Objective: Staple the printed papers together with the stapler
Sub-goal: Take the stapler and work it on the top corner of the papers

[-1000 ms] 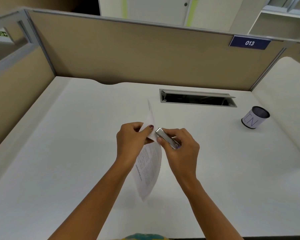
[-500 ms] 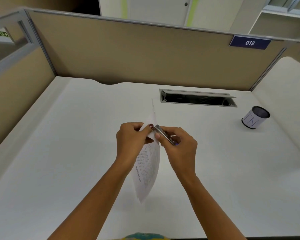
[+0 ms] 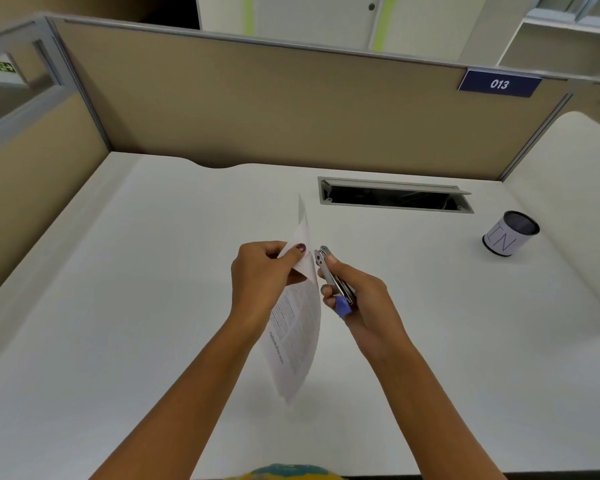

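Note:
My left hand (image 3: 260, 275) pinches the printed papers (image 3: 297, 337) near their top edge and holds them almost edge-on above the white desk (image 3: 118, 306), the sheets hanging down toward me. My right hand (image 3: 364, 299) grips a small metal stapler (image 3: 331, 275) with a blue part at its rear. The stapler's jaw end points at the papers' upper right edge and sits just beside it; a narrow gap shows between them. My thumb rests on top of the stapler.
A cylindrical pen cup (image 3: 508, 233) lies tilted at the right of the desk. A cable slot (image 3: 395, 197) with a raised lid is set into the desk behind my hands. Beige partition walls (image 3: 257, 109) close the back and left.
The stapler's nose was against the papers' top corner; my right hand has drawn it back slightly to the right, so its jaw and blue rear now show.

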